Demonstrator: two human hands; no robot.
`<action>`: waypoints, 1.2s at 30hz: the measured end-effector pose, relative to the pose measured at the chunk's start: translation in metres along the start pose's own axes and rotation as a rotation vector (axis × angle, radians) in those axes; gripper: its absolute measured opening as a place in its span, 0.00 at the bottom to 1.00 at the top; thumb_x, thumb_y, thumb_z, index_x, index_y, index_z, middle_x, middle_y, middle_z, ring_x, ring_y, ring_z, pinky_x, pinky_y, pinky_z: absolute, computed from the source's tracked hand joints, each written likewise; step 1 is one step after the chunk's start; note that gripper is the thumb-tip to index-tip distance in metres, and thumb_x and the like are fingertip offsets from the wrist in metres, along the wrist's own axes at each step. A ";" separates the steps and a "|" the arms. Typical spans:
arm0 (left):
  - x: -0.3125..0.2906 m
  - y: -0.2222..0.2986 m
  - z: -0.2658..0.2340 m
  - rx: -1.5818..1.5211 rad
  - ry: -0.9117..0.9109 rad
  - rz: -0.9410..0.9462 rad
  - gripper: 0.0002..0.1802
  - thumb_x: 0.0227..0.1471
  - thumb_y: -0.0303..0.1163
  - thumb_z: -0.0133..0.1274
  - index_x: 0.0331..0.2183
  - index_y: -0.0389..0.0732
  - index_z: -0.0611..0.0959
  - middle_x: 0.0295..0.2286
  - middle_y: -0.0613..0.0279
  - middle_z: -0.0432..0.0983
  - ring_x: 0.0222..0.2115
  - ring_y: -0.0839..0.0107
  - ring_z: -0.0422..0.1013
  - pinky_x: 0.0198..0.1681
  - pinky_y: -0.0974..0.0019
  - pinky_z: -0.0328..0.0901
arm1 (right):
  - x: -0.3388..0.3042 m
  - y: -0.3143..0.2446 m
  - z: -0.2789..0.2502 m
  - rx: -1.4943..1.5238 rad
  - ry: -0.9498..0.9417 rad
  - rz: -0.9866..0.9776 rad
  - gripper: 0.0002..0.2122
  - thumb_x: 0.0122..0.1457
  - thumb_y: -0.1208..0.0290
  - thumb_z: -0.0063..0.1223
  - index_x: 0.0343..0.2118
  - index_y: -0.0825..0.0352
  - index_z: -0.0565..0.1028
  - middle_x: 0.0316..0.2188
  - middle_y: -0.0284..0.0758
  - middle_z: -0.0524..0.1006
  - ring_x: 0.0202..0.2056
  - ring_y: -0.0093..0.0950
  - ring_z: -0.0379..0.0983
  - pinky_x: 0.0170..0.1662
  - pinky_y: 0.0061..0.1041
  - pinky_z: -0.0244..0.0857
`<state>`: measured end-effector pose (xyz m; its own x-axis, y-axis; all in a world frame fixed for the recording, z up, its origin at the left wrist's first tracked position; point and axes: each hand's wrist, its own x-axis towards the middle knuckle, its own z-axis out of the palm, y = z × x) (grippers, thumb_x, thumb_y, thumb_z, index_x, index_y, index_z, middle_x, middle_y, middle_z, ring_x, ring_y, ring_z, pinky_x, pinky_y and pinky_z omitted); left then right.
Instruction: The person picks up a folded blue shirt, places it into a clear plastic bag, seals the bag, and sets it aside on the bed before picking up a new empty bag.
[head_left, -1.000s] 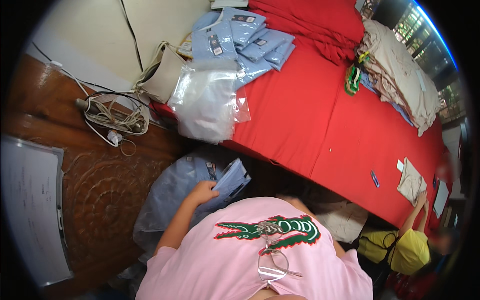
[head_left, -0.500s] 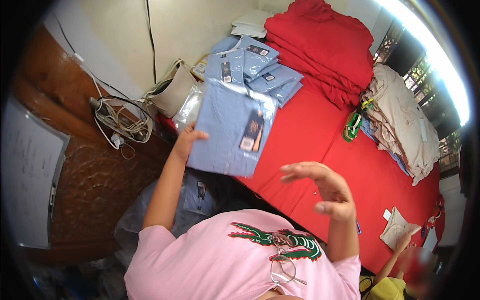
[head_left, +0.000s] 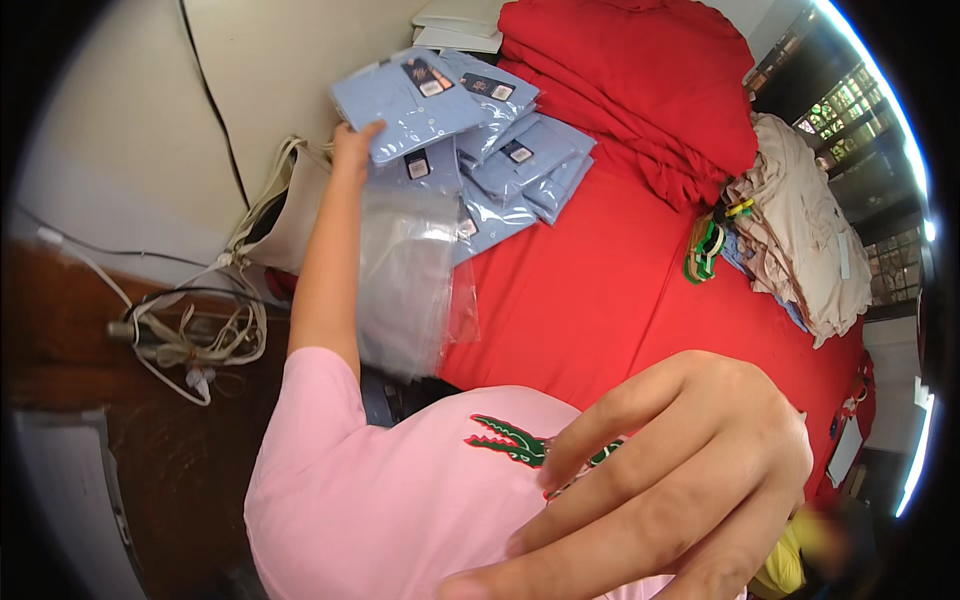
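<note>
My left hand (head_left: 355,146) reaches out to the far left, closed on the near left corner of a folded blue shirt in clear plastic (head_left: 410,108) with a dark tag. That shirt lies over or just above a pile of other bagged blue shirts (head_left: 530,160) at the far end of the red-covered table (head_left: 560,300). A stack of clear plastic bags (head_left: 405,280) is beside my left forearm. Close to the camera, my right hand (head_left: 690,460) is raised in front of my chest, fingers bent and apart, holding nothing that shows.
A heap of red cloth (head_left: 630,90) covers the far part of the table. Beige garments (head_left: 800,230) are piled on the right, with a green object (head_left: 705,250) beside them. Tangled cables (head_left: 200,340) hang at left. A person in yellow (head_left: 780,565) is partly visible lower right.
My left hand has carried the bagged shirt away from me onto or over the pile. My right hand has come nearer the camera. The clear bags now show fully.
</note>
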<state>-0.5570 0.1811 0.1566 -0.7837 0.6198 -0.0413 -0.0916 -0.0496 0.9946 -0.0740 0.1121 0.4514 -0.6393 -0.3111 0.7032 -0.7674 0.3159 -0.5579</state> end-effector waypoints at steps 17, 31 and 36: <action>-0.139 -0.079 -0.058 0.903 -0.067 0.457 0.50 0.54 0.53 0.69 0.69 0.41 0.69 0.69 0.37 0.58 0.70 0.38 0.54 0.71 0.44 0.53 | -0.011 0.018 0.037 0.107 0.451 0.137 0.09 0.73 0.66 0.55 0.52 0.50 0.82 0.43 0.43 0.87 0.37 0.34 0.84 0.41 0.35 0.74; -0.345 -0.153 -0.046 1.125 -0.157 0.155 0.66 0.49 0.56 0.69 0.75 0.39 0.51 0.74 0.33 0.31 0.75 0.35 0.30 0.75 0.32 0.33 | -0.232 0.289 0.126 0.572 1.058 1.246 0.22 0.67 0.69 0.61 0.61 0.70 0.73 0.50 0.40 0.84 0.40 0.28 0.84 0.39 0.26 0.75; -0.300 -0.155 -0.025 1.101 -0.025 0.202 0.67 0.49 0.55 0.69 0.75 0.37 0.50 0.74 0.31 0.32 0.75 0.33 0.30 0.74 0.32 0.33 | -0.214 0.341 0.184 0.476 1.065 1.351 0.18 0.67 0.72 0.61 0.57 0.72 0.76 0.40 0.37 0.84 0.32 0.24 0.82 0.30 0.20 0.73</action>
<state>-0.3230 -0.0172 0.0124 -0.7094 0.6945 0.1199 0.6390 0.5620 0.5252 -0.2079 0.1219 0.0299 -0.6186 0.6371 -0.4598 0.1418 -0.4851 -0.8629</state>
